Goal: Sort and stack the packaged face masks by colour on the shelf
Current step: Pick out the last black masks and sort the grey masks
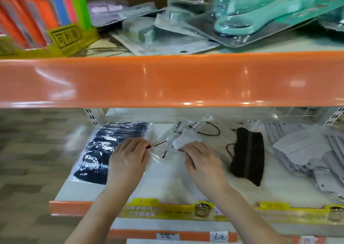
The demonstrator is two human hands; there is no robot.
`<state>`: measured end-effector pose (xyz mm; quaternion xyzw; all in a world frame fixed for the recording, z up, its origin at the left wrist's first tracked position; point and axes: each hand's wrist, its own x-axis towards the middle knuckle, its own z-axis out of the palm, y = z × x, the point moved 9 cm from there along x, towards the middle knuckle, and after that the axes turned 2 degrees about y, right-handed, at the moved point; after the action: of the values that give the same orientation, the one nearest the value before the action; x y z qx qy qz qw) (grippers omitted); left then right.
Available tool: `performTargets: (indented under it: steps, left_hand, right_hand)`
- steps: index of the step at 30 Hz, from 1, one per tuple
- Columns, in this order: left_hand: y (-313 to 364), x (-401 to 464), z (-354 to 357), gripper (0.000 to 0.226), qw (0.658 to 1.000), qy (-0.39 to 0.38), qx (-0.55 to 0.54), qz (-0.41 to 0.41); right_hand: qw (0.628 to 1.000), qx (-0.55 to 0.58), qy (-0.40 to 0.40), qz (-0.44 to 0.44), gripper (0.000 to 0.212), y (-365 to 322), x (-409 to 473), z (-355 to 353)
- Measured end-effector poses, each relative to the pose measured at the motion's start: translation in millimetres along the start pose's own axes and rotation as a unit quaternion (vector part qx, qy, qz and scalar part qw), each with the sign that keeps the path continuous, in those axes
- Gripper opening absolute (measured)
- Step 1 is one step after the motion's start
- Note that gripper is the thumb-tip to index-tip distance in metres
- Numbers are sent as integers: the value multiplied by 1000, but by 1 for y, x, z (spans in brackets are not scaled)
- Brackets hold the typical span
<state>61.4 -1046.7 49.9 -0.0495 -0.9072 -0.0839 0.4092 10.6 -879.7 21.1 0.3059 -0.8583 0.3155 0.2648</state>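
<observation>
On the white lower shelf [163, 184] a stack of dark navy packaged masks [100, 150] lies at the left. A single black packaged mask [248, 156] lies right of centre, and a spread pile of grey packaged masks [307, 150] fills the right end. Between my hands is a clear packet with a white mask [183, 139] and black ear loops. My left hand [128, 162] pinches the packet's left edge. My right hand [202, 162] holds its lower right part, fingers curled on the plastic.
The orange edge [167, 80] of the upper shelf hangs just above the hands. On that upper shelf lie teal blister-packed items [260, 11], grey packets [158, 29] and a yellow display box of coloured lighters [46, 16]. Price labels [218, 236] sit below.
</observation>
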Motion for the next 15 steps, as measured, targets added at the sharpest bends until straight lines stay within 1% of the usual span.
performTargets:
  steps: [3,6,8,11,12,15]
  left_hand:
    - [-34,-9,-9,20,1000,-15,7,-9]
    - [-66,-20,-20,19,999,-26,13,-23]
    - [-84,-29,-24,20,999,-36,17,-33]
    - [-112,-47,-25,22,997,-62,8,-43]
    - [-120,-53,-24,22,996,-73,3,-43]
    - [-137,-71,-21,17,994,-98,-23,-35]
  right_hand:
    - [999,16,-29,-5,25,-24,7,27]
    - [999,13,-41,-13,24,-50,11,52]
    - [999,4,-49,-20,23,-64,11,70]
    - [995,-32,-88,-41,22,-84,5,100]
    - [992,-37,-109,-46,24,-89,3,109]
    - [982,-61,-178,-23,40,-98,-5,135]
